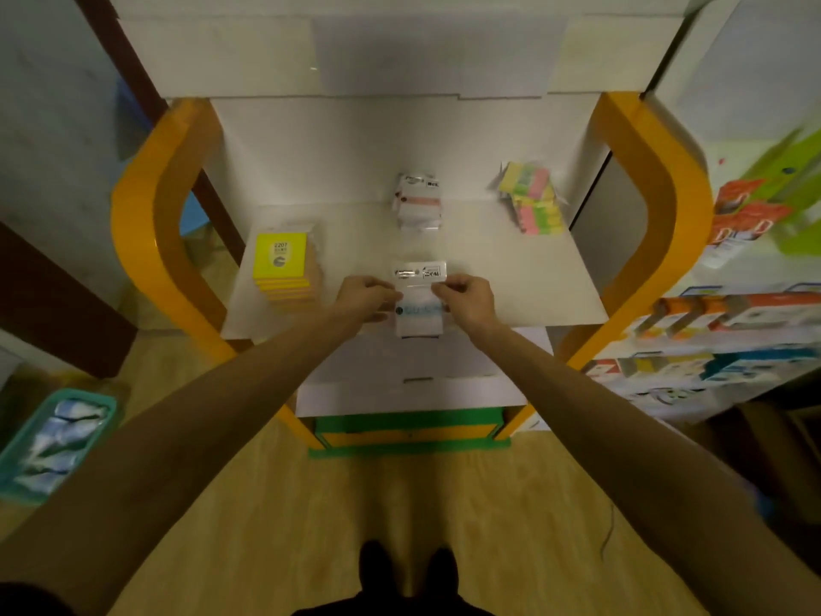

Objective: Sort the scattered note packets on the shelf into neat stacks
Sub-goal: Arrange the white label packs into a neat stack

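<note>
Note packet (419,300) is pinched at both side edges, left hand (365,294) and right hand (467,296) closed on it.
It is judged light, slippery in its wrap; side edges are best held above the shelf (524,277).

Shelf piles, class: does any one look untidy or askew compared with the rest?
Yes. The multicoloured note pile at the back right is fanned and tilted, packets slipping sideways. The yellow stack at left and the white stack at the back sit fairly square.
</note>
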